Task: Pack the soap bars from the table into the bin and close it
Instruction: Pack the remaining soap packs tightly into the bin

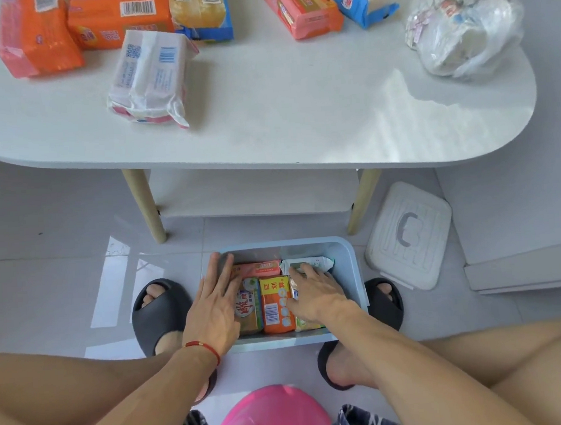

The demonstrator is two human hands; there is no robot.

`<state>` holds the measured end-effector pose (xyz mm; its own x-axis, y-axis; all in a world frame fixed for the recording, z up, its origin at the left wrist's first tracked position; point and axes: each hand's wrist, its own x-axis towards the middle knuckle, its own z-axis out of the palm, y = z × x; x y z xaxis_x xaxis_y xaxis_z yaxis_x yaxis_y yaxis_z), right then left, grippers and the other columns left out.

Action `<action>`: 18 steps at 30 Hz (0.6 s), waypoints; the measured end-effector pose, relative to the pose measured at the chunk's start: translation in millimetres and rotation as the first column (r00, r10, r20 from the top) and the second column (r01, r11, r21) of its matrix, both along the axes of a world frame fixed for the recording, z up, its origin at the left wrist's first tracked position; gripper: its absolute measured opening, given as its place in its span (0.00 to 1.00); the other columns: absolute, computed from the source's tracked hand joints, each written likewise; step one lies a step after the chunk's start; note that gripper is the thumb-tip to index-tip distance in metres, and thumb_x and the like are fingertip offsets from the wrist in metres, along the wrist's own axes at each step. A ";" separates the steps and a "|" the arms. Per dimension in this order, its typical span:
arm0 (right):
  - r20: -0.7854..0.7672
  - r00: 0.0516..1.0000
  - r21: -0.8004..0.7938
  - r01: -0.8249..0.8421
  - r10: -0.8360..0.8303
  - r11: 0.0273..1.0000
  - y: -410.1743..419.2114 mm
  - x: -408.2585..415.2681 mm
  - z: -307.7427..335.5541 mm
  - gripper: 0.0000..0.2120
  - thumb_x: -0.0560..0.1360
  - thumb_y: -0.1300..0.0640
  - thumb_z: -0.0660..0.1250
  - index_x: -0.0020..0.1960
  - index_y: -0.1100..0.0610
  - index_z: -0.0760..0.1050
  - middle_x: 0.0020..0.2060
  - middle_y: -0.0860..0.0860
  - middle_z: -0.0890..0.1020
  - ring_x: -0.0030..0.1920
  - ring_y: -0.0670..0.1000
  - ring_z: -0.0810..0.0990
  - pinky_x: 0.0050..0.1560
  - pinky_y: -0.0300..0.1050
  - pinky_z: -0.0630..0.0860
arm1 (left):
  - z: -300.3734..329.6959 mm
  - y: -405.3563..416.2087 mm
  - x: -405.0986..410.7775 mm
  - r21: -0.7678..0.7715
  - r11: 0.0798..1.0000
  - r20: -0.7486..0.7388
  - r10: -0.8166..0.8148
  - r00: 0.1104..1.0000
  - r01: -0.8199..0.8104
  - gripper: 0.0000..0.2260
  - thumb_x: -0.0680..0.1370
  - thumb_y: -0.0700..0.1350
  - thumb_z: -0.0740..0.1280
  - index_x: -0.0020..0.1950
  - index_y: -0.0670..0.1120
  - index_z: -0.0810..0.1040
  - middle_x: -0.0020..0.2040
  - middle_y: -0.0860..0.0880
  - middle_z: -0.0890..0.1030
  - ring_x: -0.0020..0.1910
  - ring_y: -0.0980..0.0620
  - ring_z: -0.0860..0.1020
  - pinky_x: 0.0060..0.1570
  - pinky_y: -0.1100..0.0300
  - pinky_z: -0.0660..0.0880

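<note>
A light blue bin (355, 273) stands on the floor between my feet, holding several wrapped soap bars, among them an orange one (276, 306) and a pink one (259, 268). My left hand (214, 301) lies flat with fingers spread over the bars at the bin's left side. My right hand (317, 295) rests on bars at the right, fingertips on a white-green pack (312, 263). On the white table (300, 122) above lie more packs: a white one (152, 75), orange ones (38, 36), a yellow-blue one (201, 10), a pink one (303, 10). The white lid (408, 237) lies on the floor right of the bin.
A crumpled plastic bag (465, 27) sits at the table's right end. Wooden table legs (146, 207) and a low white shelf (255, 194) stand just behind the bin. My feet in dark slippers (160, 308) flank the bin. A pink stool (275, 416) is under me.
</note>
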<state>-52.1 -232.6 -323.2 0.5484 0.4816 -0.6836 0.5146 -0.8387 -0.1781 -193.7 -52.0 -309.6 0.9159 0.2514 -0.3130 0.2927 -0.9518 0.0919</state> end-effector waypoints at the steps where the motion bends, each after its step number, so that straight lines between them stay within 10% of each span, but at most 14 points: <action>1: 0.000 1.000 -0.001 -0.018 0.018 1.000 -0.4 -0.2 1.5 0.41 0.78 0.38 0.63 0.83 0.48 0.48 0.81 0.52 0.54 0.81 0.57 0.52 0.81 0.58 0.52 | 4.2 -0.9 1.0 -0.020 1.000 -0.009 0.015 1.000 -0.015 0.32 0.74 0.48 0.65 0.78 0.47 0.64 0.83 0.47 0.45 0.80 0.44 0.32 0.80 0.47 0.51; 6: 0.023 0.999 0.097 0.029 -0.031 0.995 8.0 6.8 26.8 0.28 0.80 0.45 0.64 0.76 0.53 0.66 0.70 0.53 0.71 0.72 0.57 0.70 0.71 0.56 0.70 | 52.1 -13.7 31.9 -0.238 0.941 -0.046 0.237 0.970 -0.241 0.23 0.74 0.47 0.65 0.69 0.51 0.73 0.74 0.51 0.70 0.80 0.46 0.52 0.70 0.39 0.69; 10: 0.033 0.999 0.273 0.001 -0.010 0.962 35.2 1.5 72.6 0.10 0.79 0.50 0.65 0.59 0.49 0.77 0.54 0.53 0.81 0.55 0.57 0.81 0.49 0.51 0.78 | 111.7 -10.0 61.2 -0.305 0.918 0.032 0.278 0.960 -0.255 0.16 0.73 0.48 0.64 0.60 0.50 0.78 0.57 0.47 0.82 0.59 0.43 0.78 0.57 0.45 0.76; 14: 0.056 0.994 0.528 -0.105 0.089 0.843 58.3 -5.4 145.7 0.17 0.80 0.52 0.66 0.34 0.44 0.65 0.28 0.44 0.75 0.30 0.45 0.76 0.29 0.38 0.65 | 188.7 9.2 68.5 -0.260 0.955 0.225 0.204 0.953 -0.143 0.12 0.73 0.48 0.63 0.55 0.53 0.79 0.49 0.50 0.85 0.50 0.42 0.81 0.50 0.50 0.79; 18: 0.064 0.988 0.665 -0.148 0.141 0.732 67.3 7.7 231.9 0.09 0.78 0.53 0.62 0.43 0.43 0.79 0.32 0.38 0.83 0.33 0.40 0.80 0.33 0.36 0.72 | 266.5 41.6 65.7 -0.215 0.976 0.455 0.092 0.886 0.010 0.11 0.70 0.49 0.61 0.49 0.53 0.79 0.29 0.55 0.76 0.35 0.47 0.77 0.37 0.55 0.77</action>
<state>-44.4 -165.3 -91.3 0.4390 0.8853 -0.1535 0.6240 -0.4234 -0.6568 -128.0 -10.4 -43.1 0.9589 0.2682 0.0924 0.2072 -0.8847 0.4176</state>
